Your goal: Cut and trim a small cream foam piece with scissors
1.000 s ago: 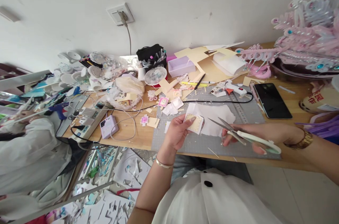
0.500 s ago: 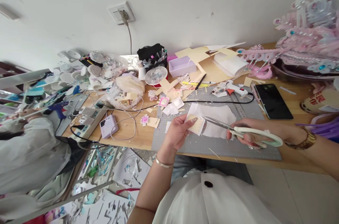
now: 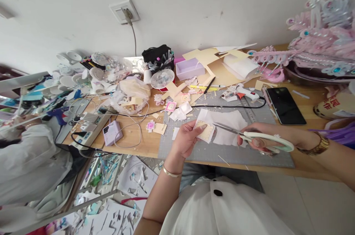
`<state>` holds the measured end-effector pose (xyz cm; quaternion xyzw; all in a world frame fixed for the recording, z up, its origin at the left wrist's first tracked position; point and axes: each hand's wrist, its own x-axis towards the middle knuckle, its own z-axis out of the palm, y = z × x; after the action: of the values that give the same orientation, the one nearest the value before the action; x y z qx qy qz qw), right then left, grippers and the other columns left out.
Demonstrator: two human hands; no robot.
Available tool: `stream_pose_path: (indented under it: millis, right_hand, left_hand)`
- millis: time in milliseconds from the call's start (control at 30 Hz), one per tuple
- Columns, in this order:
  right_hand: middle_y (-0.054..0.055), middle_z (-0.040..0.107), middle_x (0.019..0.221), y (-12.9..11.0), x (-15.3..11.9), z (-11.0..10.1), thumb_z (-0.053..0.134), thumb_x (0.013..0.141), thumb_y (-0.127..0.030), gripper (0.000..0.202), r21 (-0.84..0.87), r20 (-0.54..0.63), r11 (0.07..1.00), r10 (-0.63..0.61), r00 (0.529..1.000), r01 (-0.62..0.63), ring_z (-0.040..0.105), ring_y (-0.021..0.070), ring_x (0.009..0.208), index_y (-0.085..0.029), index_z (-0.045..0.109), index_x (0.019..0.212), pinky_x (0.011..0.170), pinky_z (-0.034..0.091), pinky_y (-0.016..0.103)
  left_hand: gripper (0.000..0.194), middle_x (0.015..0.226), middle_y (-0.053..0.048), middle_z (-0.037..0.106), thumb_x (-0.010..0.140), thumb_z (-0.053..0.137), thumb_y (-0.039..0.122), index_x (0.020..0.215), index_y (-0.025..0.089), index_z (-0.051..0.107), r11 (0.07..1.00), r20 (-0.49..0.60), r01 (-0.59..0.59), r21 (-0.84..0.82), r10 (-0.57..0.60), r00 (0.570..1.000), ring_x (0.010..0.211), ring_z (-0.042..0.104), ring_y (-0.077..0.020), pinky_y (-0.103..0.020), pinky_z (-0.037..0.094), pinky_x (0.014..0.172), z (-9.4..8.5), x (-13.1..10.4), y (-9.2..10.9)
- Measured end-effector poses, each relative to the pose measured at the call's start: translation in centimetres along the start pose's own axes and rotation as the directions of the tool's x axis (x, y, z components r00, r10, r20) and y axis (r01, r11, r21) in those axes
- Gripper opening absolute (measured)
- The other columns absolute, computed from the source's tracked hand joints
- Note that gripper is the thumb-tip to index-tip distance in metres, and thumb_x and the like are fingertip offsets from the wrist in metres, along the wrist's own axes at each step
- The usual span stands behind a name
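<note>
Between the thumb and fingers of my left hand [image 3: 186, 136] is a cream scalloped piece [image 3: 204, 132] on white backing paper. My right hand [image 3: 256, 137] is closed around the pale handles of a pair of scissors [image 3: 270, 142]. The scissor blades point left, their tips at the right edge of the backing paper. Underneath lies a torn-edged white sheet [image 3: 230, 127] on the grey cutting mat [image 3: 188, 153]. Small pink-framed pieces [image 3: 171, 106] lie beyond my left hand.
A white glue gun [image 3: 248, 94] and a black phone [image 3: 286, 105] lie at the right. Behind them stand a lilac box [image 3: 190, 69] and pink beaded crowns [image 3: 313, 50]. Cables cross the table to a power strip [image 3: 91, 127]. Another person [image 3: 36, 164] sits at the left.
The scissor tips have shifted very slightly at the paper's right edge. Both hands keep their hold, and the camera view has turned a little.
</note>
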<state>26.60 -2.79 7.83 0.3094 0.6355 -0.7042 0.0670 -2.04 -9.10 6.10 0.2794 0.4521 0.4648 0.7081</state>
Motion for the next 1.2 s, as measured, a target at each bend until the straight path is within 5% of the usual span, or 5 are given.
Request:
stream_pose_path:
  millis: [200,433,667,1033,1200]
  right_hand:
    - [-0.006,0.047,0.064,-1.0,0.1,0.5,0.061,0.073,-0.086,0.081,-0.024,-0.068,0.998,0.056,0.996,-0.058,0.047,0.0109,0.05,-0.015,0.061,0.112,0.043,0.042,0.021]
    - [-0.006,0.049,0.064,-0.1,1.6,0.2,0.064,0.084,-0.072,0.063,0.016,0.027,0.998,-0.062,0.998,0.062,0.048,0.0098,0.05,-0.014,0.061,0.11,0.042,0.042,0.019]
    - [-0.006,0.049,0.063,0.0,2.5,0.4,0.067,0.085,-0.063,0.052,0.0,-0.012,0.998,-0.055,0.998,0.055,0.049,0.0096,0.049,-0.017,0.064,0.108,0.043,0.041,0.019]
    - [-0.005,0.052,0.064,-1.9,2.9,1.3,0.077,0.07,-0.07,0.063,0.0,-0.07,1.0,-0.018,0.997,0.018,0.048,0.0097,0.048,-0.016,0.065,0.101,0.044,0.038,0.021]
    - [-0.005,0.053,0.066,-1.8,3.0,1.3,0.073,0.075,-0.067,0.056,-0.004,-0.079,0.999,-0.034,0.996,0.034,0.046,0.0084,0.047,-0.018,0.065,0.1,0.044,0.037,0.021]
  left_hand:
    - [0.037,0.079,-0.007,0.077,0.067,0.089,0.045,0.088,0.015,0.08,1.0,0.027,0.009,0.017,-0.01,1.0,0.071,0.071,-0.0196,-0.028,0.053,0.067,0.2,-0.1,0.0]
    - [0.041,0.085,-0.009,0.078,0.067,0.089,0.044,0.094,0.014,0.08,1.0,0.022,0.018,0.024,-0.018,1.0,0.073,0.071,-0.0203,-0.026,0.052,0.063,0.3,-0.1,0.0]
    - [0.046,0.093,-0.009,0.079,0.07,0.088,0.041,0.107,0.016,0.078,1.0,0.046,0.015,0.011,-0.016,0.999,0.074,0.072,-0.0192,-0.026,0.054,0.066,0.5,-0.1,-0.1]
    - [0.047,0.091,-0.008,0.078,0.069,0.089,0.043,0.105,0.015,0.078,0.999,0.051,0.022,0.028,-0.024,0.998,0.072,0.071,-0.0185,-0.026,0.052,0.064,0.7,-0.1,0.1]
    - [0.05,0.093,-0.009,0.078,0.068,0.089,0.045,0.106,0.015,0.078,0.999,0.041,0.019,0.042,-0.021,0.999,0.073,0.07,-0.0194,-0.026,0.051,0.064,0.7,-0.1,0.2]
